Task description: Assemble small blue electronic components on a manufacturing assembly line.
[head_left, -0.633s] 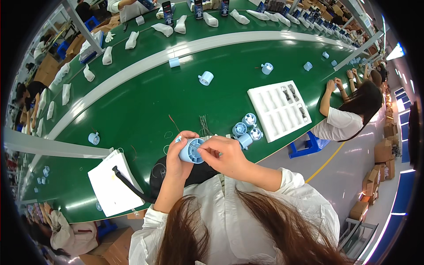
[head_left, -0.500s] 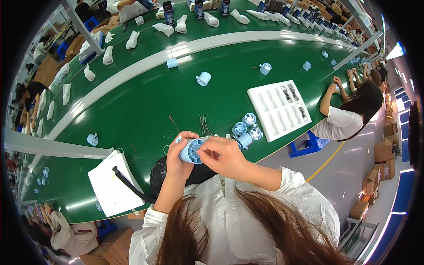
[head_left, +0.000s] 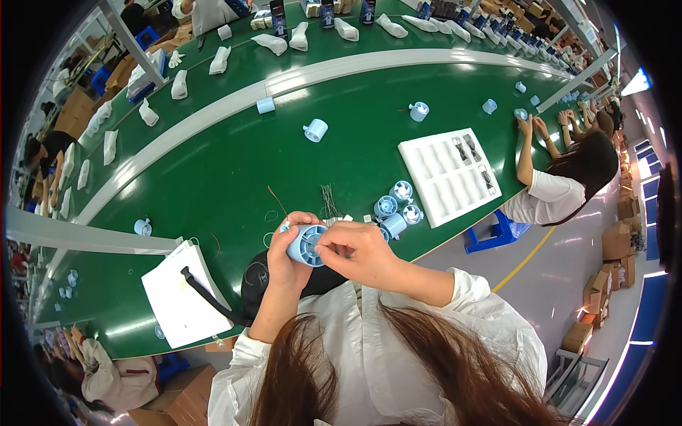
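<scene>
My left hand (head_left: 284, 245) grips a light blue round fan housing (head_left: 305, 243) from the left, its open face turned toward me. My right hand (head_left: 355, 250) pinches at the centre of that housing with its fingertips. Both hands hover over the near edge of the green conveyor table (head_left: 213, 177). Several more light blue fan housings (head_left: 395, 206) stand in a cluster on the table just right of my hands. A bundle of thin wires (head_left: 328, 202) lies beyond them.
A white moulded tray (head_left: 447, 174) with a few dark parts lies to the right. A white paper bag with a black handle (head_left: 181, 298) sits at the left. Loose blue housings (head_left: 315, 130) dot the belt. A seated co-worker (head_left: 561, 177) works at the right end.
The blue housings on the belt have drifted slightly left. My hands stay together on the fan housing with hardly any shift.
</scene>
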`<state>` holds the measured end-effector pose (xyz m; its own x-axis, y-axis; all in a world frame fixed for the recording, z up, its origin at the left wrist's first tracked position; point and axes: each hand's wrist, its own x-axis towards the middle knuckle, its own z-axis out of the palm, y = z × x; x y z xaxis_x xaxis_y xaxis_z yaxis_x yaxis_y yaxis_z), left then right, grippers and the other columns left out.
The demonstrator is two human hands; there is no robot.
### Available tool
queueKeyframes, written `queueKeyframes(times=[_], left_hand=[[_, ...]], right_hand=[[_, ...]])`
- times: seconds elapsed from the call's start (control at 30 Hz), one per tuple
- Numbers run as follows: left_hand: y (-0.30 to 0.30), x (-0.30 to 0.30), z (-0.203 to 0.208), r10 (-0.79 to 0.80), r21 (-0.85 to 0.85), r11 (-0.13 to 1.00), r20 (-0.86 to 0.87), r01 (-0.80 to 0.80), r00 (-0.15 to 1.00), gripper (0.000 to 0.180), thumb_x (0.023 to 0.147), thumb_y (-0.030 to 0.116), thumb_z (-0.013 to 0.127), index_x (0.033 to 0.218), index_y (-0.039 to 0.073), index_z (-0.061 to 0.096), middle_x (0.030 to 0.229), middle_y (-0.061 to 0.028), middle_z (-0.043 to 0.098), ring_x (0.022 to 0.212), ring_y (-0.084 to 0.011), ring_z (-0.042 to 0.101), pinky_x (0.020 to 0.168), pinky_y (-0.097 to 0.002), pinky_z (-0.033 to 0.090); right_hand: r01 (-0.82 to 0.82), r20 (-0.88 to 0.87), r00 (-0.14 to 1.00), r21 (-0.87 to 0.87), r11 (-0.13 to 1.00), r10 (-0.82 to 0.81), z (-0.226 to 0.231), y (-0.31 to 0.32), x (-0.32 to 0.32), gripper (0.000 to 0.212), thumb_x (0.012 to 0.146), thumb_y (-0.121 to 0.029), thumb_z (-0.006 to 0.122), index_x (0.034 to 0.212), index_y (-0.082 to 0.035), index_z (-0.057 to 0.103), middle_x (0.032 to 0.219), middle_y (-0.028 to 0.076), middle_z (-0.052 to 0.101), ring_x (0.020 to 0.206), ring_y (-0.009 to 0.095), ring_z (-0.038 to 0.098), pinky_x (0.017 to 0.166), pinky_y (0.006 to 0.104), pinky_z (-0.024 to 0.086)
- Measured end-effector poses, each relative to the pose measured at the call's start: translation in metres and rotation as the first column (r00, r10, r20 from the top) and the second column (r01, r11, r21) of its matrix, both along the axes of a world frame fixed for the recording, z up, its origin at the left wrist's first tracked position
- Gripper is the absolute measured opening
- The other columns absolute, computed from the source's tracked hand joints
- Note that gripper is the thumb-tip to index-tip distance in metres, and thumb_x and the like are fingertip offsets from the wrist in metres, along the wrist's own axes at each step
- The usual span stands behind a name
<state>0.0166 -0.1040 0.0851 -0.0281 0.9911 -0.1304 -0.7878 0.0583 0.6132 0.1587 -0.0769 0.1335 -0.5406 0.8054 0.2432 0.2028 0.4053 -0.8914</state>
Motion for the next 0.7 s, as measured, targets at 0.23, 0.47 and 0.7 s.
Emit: queueKeyframes(times=[0.23, 0.47, 0.7], left_hand=[[0.0013, 0.0022, -0.0023, 0.023, 0.004, 1.0, 0.023, -0.023, 0.999, 0.028, 0.075, 0.023, 0.056, 0.09, 0.0, 0.052, 0.09, -0.0115, 0.054, 0.088, -0.0226, 0.055, 0.08, -0.0322, 0.044], [0.0004, 0.0058, -0.0041, 0.038, -0.012, 0.999, 0.04, -0.038, 0.998, 0.027, 0.075, 0.023, 0.056, 0.09, 0.0, 0.053, 0.09, -0.0118, 0.054, 0.087, -0.0218, 0.055, 0.08, -0.0318, 0.044], [0.0002, 0.0086, -0.007, 0.045, -0.016, 0.999, 0.025, -0.045, 0.999, 0.028, 0.074, 0.024, 0.056, 0.089, 0.001, 0.053, 0.091, -0.0115, 0.054, 0.084, -0.0201, 0.054, 0.078, -0.0304, 0.043]], right_hand=[[0.023, 0.014, 1.0, -0.08, 0.997, -0.022, -0.0008, 0.001, -0.0007, 0.009, 0.074, -0.01, 0.061, 0.073, -0.002, 0.057, 0.063, 0.007, 0.054, 0.051, 0.019, 0.051, 0.047, 0.0295, 0.041], [0.056, 0.069, 0.996, -0.027, 0.998, -0.054, 0.0008, 0.0014, -0.002, 0.011, 0.071, -0.009, 0.06, 0.068, -0.002, 0.053, 0.062, 0.008, 0.053, 0.052, 0.021, 0.053, 0.048, 0.0316, 0.042], [0.062, 0.097, 0.993, 0.016, 0.998, -0.063, -0.0019, 0.0018, -0.0023, 0.012, 0.068, -0.009, 0.06, 0.064, -0.003, 0.05, 0.06, 0.007, 0.051, 0.051, 0.022, 0.051, 0.047, 0.032, 0.042]])
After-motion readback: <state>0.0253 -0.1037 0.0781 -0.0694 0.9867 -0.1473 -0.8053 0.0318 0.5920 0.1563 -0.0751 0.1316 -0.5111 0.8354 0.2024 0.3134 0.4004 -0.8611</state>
